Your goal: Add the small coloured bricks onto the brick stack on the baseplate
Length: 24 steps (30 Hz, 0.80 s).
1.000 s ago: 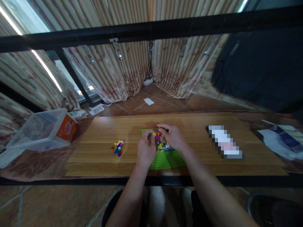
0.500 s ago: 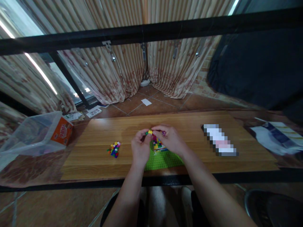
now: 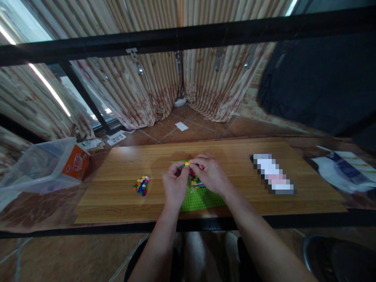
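Note:
My left hand (image 3: pixel 175 183) and my right hand (image 3: pixel 214 174) meet over a green studded baseplate (image 3: pixel 202 200). Between their fingertips is a small yellow toy building brick (image 3: pixel 187 163), pinched from both sides. A bit of green shows beside it, too small to tell apart. Beneath my right fingers, a multicoloured block of bricks (image 3: pixel 196 181) sits on the baseplate, partly covered by the hand. To the left of my left hand lies a small pile of loose coloured bricks (image 3: pixel 141 186) on the wooden tabletop (image 3: pixel 117 203).
A clear plastic bin (image 3: pixel 38 164) with an orange label stands beyond the table's left end. On the tabletop's right side lies a phone-like object (image 3: pixel 273 174), its face pixelated. White and blue packaging (image 3: pixel 349 170) rests farther right. A dark bar (image 3: pixel 188 38) crosses before the curtains.
My right fingers have drawn in closer to the yellow brick, covering more of the multicoloured block. The far left corner of the baseplate now shows. My left hand has barely shifted.

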Each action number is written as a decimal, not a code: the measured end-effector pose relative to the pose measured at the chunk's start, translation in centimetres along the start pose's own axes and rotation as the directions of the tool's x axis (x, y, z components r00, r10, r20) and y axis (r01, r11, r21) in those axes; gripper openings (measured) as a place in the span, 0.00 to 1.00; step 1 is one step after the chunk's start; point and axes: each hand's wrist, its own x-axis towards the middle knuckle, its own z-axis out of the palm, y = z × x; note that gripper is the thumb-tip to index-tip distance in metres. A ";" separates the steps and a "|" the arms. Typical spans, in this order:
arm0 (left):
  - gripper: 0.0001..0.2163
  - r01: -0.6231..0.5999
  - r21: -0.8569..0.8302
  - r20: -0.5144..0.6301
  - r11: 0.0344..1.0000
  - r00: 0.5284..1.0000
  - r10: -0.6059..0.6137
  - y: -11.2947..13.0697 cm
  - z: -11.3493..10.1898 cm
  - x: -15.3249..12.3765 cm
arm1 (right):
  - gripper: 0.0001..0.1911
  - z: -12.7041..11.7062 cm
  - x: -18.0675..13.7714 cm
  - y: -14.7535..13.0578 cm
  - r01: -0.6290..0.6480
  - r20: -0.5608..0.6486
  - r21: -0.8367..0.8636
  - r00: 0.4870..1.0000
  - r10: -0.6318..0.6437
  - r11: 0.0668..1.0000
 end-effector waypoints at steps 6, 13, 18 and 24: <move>0.05 0.060 -0.078 -0.001 0.995 0.998 -0.060 0.4 0.2 -0.1 | 0.10 -0.1 -0.2 0.4 0.072 -0.008 -0.064 0.997 -0.072 0.995; 0.05 0.070 -0.127 -0.041 0.989 0.996 -0.076 0.4 0.4 -0.3 | 0.11 0.4 -0.5 0.7 0.097 -0.051 -0.053 0.994 -0.100 0.994; 0.05 0.078 -0.149 -0.052 0.986 0.995 -0.087 0.5 0.4 -0.3 | 0.11 0.3 -0.6 0.6 0.081 -0.059 -0.032 0.995 -0.083 0.996; 0.06 0.075 -0.143 0.070 0.987 0.995 -0.065 0.6 0.3 -0.3 | 0.08 -0.6 -0.4 0.8 0.008 -0.032 0.149 0.999 -0.003 0.989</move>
